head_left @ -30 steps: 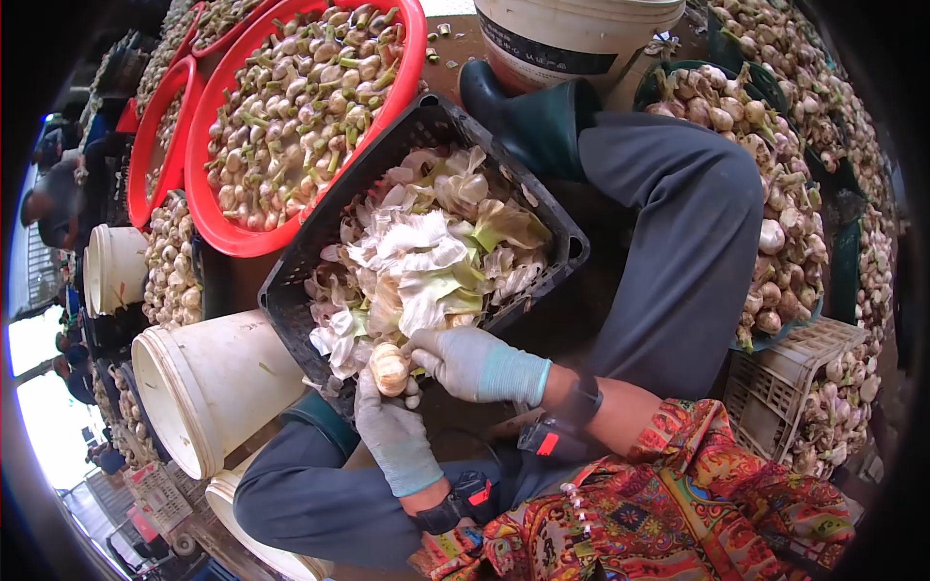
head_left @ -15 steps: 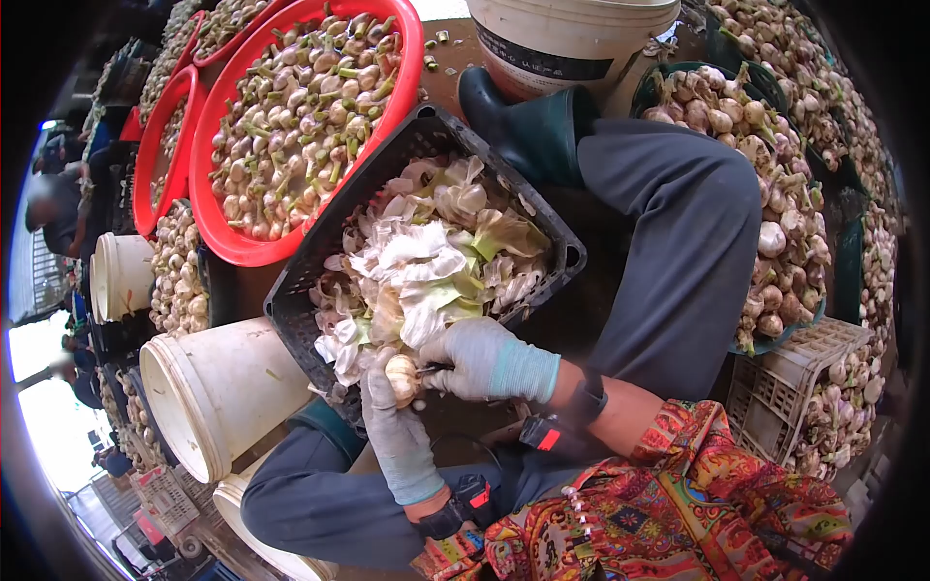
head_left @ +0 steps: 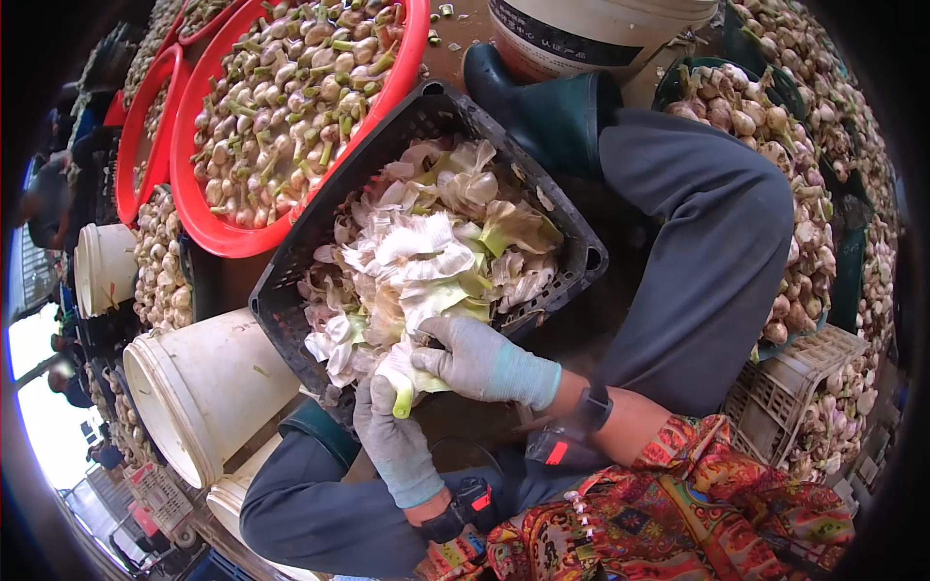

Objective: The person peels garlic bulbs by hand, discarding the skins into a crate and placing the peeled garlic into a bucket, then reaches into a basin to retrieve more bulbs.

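A garlic bulb (head_left: pixel 395 373) with pale skin and a green cut stem pointing down and toward me is between my hands, over the near edge of a black plastic crate (head_left: pixel 274 283). My left hand (head_left: pixel 392 436), in a grey glove, has its fingers closed around the bulb from below. My right hand (head_left: pixel 480 358), gloved in grey with a light blue cuff, pinches the bulb's loose outer skin from the right. Peeled garlic skins (head_left: pixel 417 252) fill the crate, whitish and partly green. A knife is not visible in the right hand.
A red basin (head_left: pixel 184 184) of garlic in water stands beyond the crate. White buckets (head_left: pixel 203 397) are at left, another white bucket (head_left: pixel 572 48) at the top. To the right are heaped garlic bulbs (head_left: pixel 804 232) and a plastic crate (head_left: pixel 785 397). My bent legs flank the black crate.
The bulb has been turned, so its green stem now faces me instead of its round body. My right fingers now grip its skin; a dark object seen at them earlier is out of sight.
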Tool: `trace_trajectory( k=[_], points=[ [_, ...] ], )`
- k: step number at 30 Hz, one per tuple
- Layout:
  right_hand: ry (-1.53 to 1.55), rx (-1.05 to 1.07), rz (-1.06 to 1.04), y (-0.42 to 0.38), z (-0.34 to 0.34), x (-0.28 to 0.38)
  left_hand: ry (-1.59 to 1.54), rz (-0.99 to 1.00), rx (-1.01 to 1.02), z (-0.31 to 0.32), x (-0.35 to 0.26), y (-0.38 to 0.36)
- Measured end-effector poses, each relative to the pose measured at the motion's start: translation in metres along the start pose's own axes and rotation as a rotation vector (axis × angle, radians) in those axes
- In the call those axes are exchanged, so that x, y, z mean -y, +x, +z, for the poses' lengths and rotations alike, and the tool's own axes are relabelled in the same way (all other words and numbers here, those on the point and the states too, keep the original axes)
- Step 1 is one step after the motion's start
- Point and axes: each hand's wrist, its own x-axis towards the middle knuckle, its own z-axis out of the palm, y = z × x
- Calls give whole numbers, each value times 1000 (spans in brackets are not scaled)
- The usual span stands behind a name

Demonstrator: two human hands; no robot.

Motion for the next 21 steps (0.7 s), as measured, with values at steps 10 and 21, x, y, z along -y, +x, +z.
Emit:
trace_trajectory(
  k=[10,21],
  points=[
    [-563,-414,86,6,-9,2,-510,111,54,-19,-3,4],
    [-194,-73,-75,-20,4,39,-578,71,112,-1,3,3]
  ],
)
